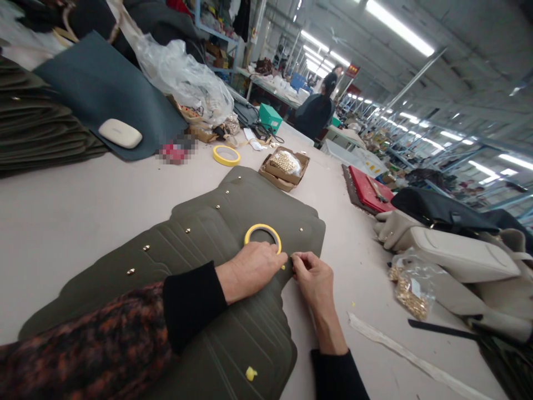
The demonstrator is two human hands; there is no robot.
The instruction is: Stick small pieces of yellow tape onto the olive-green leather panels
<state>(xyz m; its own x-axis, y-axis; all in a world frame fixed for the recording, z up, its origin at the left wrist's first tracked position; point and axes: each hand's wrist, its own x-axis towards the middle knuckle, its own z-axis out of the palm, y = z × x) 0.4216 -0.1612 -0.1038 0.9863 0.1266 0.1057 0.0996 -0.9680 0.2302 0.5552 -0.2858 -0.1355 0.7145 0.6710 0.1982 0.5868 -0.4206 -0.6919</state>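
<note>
Dark olive panels (166,250) lie overlapped on the table, with small gold studs along them. My left hand (254,269) is closed around the near edge of a yellow tape roll (263,226), above the panels. Close to its fingertips, my right hand (312,272) pinches at the panel's right edge; what is between its fingers is too small to make out. A small yellow bit shows under the left fingertips. Another crumpled yellow piece (251,374) sits on the panel near the bottom.
Behind the panels are a second tape roll (226,155) and a cardboard box (287,166) of gold parts. Stacked panels (37,122) stand at the left. Bags (462,250) and a plastic bag of gold hardware (412,294) lie right. A person (314,111) sits farther back.
</note>
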